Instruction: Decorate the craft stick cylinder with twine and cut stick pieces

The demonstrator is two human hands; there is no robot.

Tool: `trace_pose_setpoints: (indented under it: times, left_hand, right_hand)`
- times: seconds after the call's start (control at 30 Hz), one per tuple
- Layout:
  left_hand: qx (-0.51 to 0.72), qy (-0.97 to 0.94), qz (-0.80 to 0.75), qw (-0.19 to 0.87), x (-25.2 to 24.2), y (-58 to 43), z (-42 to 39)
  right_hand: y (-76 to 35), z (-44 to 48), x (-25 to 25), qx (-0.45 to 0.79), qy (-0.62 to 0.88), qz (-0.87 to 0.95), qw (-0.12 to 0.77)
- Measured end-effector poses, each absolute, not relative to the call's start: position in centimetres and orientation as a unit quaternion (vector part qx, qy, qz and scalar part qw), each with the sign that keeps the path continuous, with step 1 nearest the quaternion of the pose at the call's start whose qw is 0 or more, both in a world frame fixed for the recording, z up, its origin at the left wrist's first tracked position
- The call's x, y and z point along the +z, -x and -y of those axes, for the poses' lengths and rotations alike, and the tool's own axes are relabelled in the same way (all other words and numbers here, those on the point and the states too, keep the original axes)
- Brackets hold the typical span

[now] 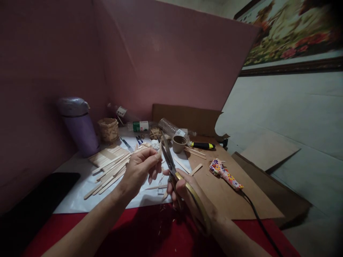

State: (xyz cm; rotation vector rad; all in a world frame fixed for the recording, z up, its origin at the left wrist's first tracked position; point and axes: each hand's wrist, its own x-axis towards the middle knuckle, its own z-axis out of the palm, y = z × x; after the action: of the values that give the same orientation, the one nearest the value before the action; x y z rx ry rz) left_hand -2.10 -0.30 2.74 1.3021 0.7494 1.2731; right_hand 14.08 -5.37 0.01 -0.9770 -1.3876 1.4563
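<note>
My right hand (187,198) grips a pair of scissors (171,164) by gold handles, with the blades pointing up and away. My left hand (140,167) pinches a small wooden stick piece (160,150) right beside the blades. Both hands hover over a white sheet (77,192) strewn with craft sticks (109,169). Small cut stick bits lie under the hands.
A purple flask (79,125), a woven basket (108,130), plastic bottles (168,126), a small brown cup (179,143), a yellow-handled knife (202,145) and a floral glue gun (225,174) with black cord sit around. Brown cardboard (235,200) lies right; a black phone (57,182) lies left.
</note>
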Motion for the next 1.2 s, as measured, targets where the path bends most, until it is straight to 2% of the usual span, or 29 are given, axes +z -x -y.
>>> trace_pose_setpoints:
  times: [0.63,1.2]
  left_hand:
    - [0.531,-0.557,-0.329,0.547,2.9,2.1,0.4]
    - [0.522,-0.546,-0.306,0.579,2.5,1.8,0.4]
  right_hand:
    - [-14.2,5.0,-0.6,0.561,0.382,0.617,0.398]
    - [-12.9,6.2,0.1,0.576,0.395,0.555,0.452]
